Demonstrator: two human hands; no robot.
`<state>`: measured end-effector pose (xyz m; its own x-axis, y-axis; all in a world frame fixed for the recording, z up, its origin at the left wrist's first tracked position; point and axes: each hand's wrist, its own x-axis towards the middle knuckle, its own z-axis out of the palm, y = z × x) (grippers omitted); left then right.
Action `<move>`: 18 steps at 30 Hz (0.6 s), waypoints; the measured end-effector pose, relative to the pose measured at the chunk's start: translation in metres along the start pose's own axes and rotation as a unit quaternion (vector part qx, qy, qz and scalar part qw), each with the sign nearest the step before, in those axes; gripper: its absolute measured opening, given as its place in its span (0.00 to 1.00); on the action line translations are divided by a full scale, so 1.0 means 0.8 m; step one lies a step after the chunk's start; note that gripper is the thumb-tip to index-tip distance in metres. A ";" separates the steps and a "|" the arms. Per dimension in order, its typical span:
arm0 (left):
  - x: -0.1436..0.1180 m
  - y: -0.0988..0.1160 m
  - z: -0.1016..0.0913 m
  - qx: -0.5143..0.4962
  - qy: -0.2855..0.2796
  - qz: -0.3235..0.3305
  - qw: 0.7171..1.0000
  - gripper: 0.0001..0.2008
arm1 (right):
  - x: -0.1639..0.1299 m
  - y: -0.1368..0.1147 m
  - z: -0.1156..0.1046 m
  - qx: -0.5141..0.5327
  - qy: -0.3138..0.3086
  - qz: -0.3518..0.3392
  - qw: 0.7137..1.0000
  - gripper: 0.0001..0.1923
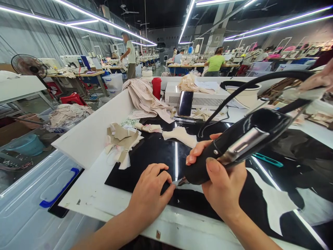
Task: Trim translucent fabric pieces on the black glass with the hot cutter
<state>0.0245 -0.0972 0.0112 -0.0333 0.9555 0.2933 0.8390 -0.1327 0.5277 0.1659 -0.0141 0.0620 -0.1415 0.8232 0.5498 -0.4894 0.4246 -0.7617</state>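
Note:
My right hand [223, 180] is wrapped around a thick black corded hand tool [234, 149] with a shiny metal lever along its side. Its narrow metal tip points down and left onto a glossy black sheet [145, 156]. At that tip lies a thin white fabric piece [194, 187], mostly hidden under the tool and my right hand. My left hand [153, 191] rests on the sheet just left of the tip. Its thumb and index finger close on the fabric's left edge; the grip is partly hidden. A black cable [249, 81] loops from the tool's rear.
Fabric scraps [122, 139] and a cream piece [180, 135] lie beyond my hands. A phone [185, 103] leans on a white vented box [169, 93] near a red cup [156, 88]. To the right are a teal cutter [267, 159] and white cut fabric [275, 201]. Co-workers sit or stand farther back.

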 end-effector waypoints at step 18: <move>0.001 -0.001 0.003 -0.027 -0.007 -0.020 0.999 0.08 | 0.005 0.019 0.020 0.022 -0.006 0.008 1.000 0.18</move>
<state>0.0249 -0.0960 0.0088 -0.0593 0.9638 0.2600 0.8071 -0.1070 0.5807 0.1440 -0.0099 0.0580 -0.1595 0.8246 0.5427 -0.5247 0.3948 -0.7542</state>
